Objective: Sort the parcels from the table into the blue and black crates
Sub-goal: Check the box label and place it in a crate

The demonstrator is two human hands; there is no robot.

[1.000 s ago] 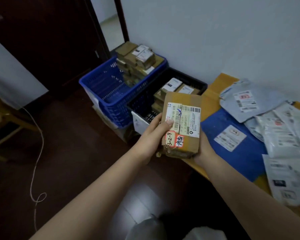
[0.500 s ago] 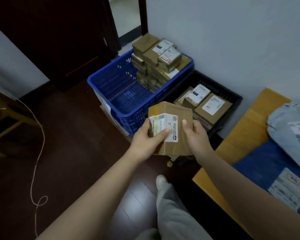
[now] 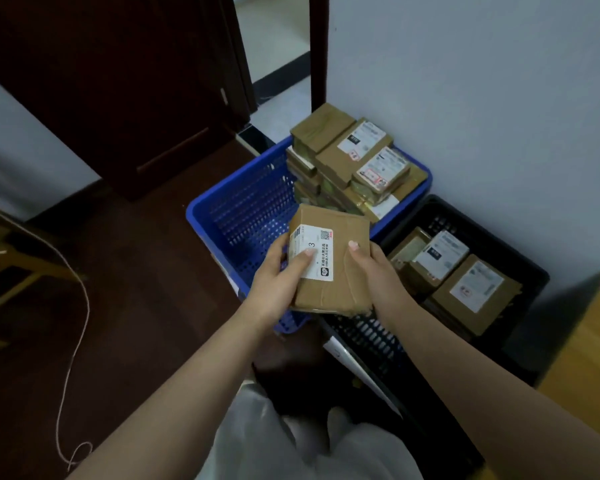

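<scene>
nearest, at 6 o'clock: pale trousers (image 3: 291,441), forearms running up to centre frame.

centre: both hands hold one box (image 3: 329,261) in the air. left hand (image 3: 278,282) grips its left edge, thumb pressed flat on the white label (image 3: 314,252); right hand (image 3: 374,271) grips the right edge, thumb on top, other fingers hidden beneath (so i cannot tell how they lie). box face up, a "3" legible on the label.

position: the box hangs over the seam between the two crates, the blue crate (image 3: 222,216) at 11 o'clock of it, the black crate (image 3: 520,261) at 3 o'clock. not yet in either.

further, at 12 o'clock: a tall stack of boxes (image 3: 350,157) fills the blue crate's far half; its near half shows bare mesh. in the black crate, a few boxes (image 3: 458,278) lie flat at the far side, mesh bare nearer.

step in hand, as i judge it: reading the label to choose a crate. to do it well: keep the thumb off the print, settle the choice before moving, then lower the box flat onto bare mesh. avoid the tall stack; it looks ready to slide.

far right, 4 o'clock: table corner (image 3: 589,358).
</scene>
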